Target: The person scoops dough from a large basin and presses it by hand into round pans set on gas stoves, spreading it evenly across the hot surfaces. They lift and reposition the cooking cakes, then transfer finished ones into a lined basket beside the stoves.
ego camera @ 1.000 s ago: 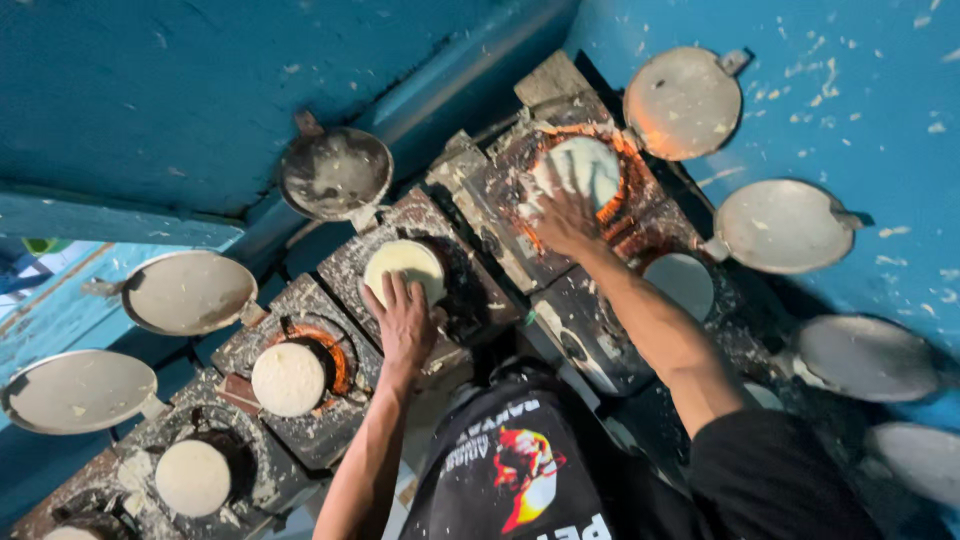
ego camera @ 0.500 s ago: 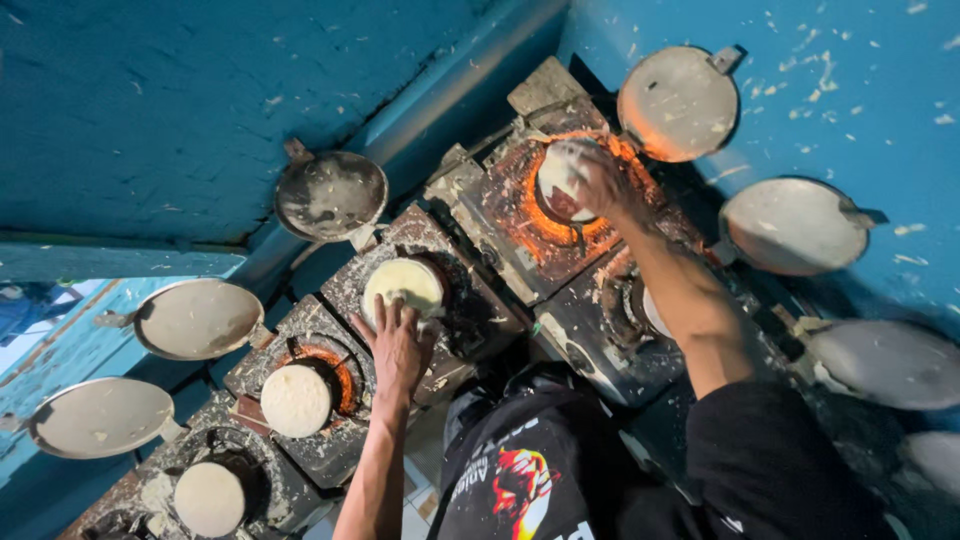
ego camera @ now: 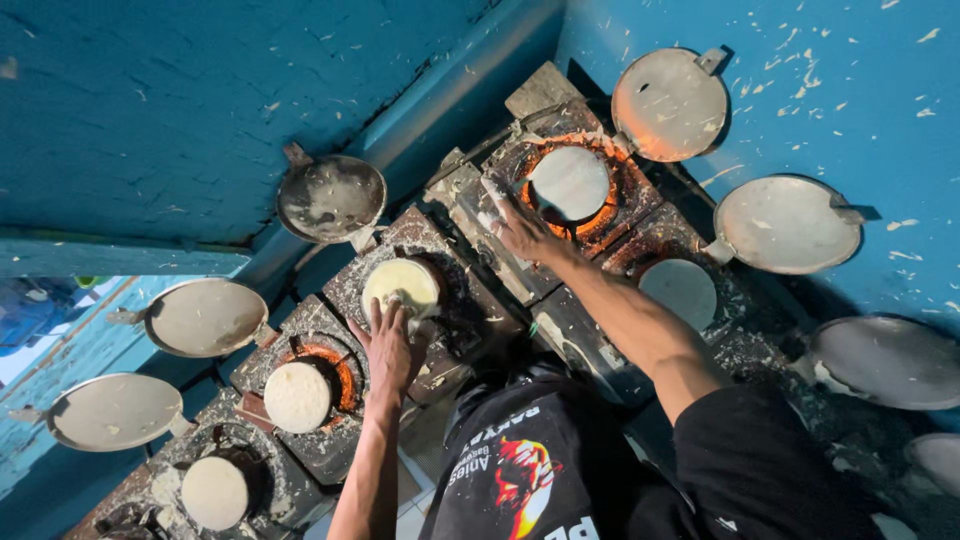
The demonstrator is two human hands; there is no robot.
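Observation:
My left hand [ego camera: 390, 345] reaches up from the bottom of the view, its fingertips resting on the near edge of a pale yellow round flatbread [ego camera: 400, 285] on a dark stove. My right hand [ego camera: 525, 232], on a black-sleeved arm, lies with fingers spread at the near left edge of a grey-white flatbread [ego camera: 568, 183]. That flatbread sits over a stove ring [ego camera: 610, 215] glowing orange. Neither hand grips anything.
More flatbreads lie on neighbouring stoves: one [ego camera: 297, 397] over a glowing ring, one [ego camera: 213, 492] at lower left, one [ego camera: 680, 290] at right. Round metal lids [ego camera: 330, 197] [ego camera: 670, 103] [ego camera: 785, 225] [ego camera: 205, 317] [ego camera: 112, 410] stand open around the stoves against blue walls.
My right hand has slid off the top of the far flatbread to its near edge, uncovering it. My left hand has stayed at the yellow flatbread.

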